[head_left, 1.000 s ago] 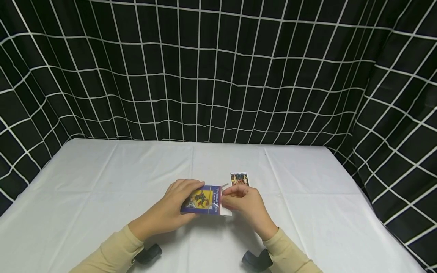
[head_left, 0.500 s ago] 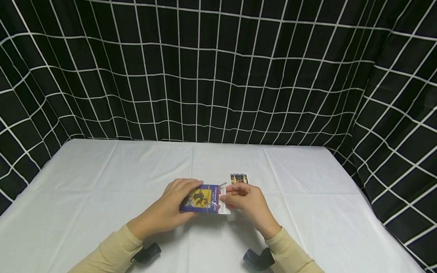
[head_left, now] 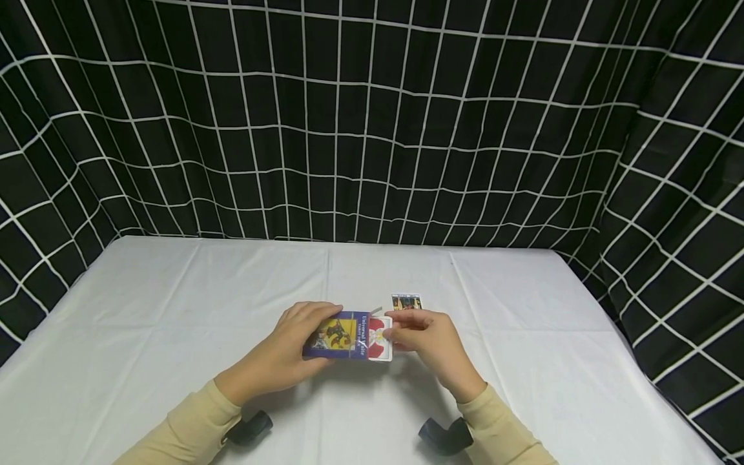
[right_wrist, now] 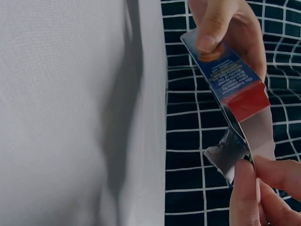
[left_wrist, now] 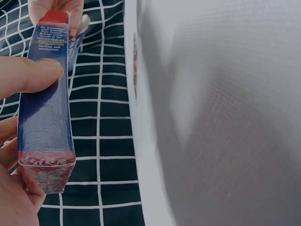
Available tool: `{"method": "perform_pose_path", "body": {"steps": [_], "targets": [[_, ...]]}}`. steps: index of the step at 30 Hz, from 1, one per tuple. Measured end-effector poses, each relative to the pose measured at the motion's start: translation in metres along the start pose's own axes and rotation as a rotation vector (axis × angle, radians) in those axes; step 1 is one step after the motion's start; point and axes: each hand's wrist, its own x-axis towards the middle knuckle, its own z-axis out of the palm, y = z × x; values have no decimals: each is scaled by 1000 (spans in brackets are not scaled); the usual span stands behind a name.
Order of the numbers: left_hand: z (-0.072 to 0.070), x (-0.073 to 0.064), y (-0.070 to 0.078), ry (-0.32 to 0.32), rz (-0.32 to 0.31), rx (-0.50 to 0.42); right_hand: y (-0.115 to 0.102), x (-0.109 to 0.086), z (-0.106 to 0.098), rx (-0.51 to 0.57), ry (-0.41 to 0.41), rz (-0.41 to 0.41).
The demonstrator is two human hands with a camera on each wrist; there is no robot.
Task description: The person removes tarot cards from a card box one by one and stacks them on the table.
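My left hand (head_left: 299, 345) grips a blue tarot card box (head_left: 334, 336) by its long edges, holding it above the table. The box lies sideways with its yellow picture up and its mouth to the right. Red-and-white tarot cards (head_left: 380, 345) stick out of that mouth. My right hand (head_left: 427, 336) pinches their outer end between thumb and fingers. The left wrist view shows the left thumb pressed on the box's narrow side (left_wrist: 47, 117). A torn, crinkled flap (right_wrist: 223, 153) hangs by the mouth in the right wrist view.
Behind the right fingers, a single picture card (head_left: 407, 301) lies face up on the white cloth-covered table (head_left: 203, 310), partly hidden. A black curtain (head_left: 349, 129) with white grid lines stands around the table's back and sides. Dark wrist mounts (head_left: 444, 436) hang under both sleeves.
The red-and-white cards have come further out of the box to the right. My right hand has drawn slightly right, while the left hand and box have shifted slightly left and up.
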Motion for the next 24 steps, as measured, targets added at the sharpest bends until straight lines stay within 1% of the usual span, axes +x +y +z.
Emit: {"method": "perform_pose_path", "body": {"steps": [13, 24], "targets": [[-2, 0, -1, -3, -17, -11, -2, 5, -12, -38, 0, -20], [-4, -1, -2, -12, -41, -1, -4, 7, -22, -46, -36, -43]]}}
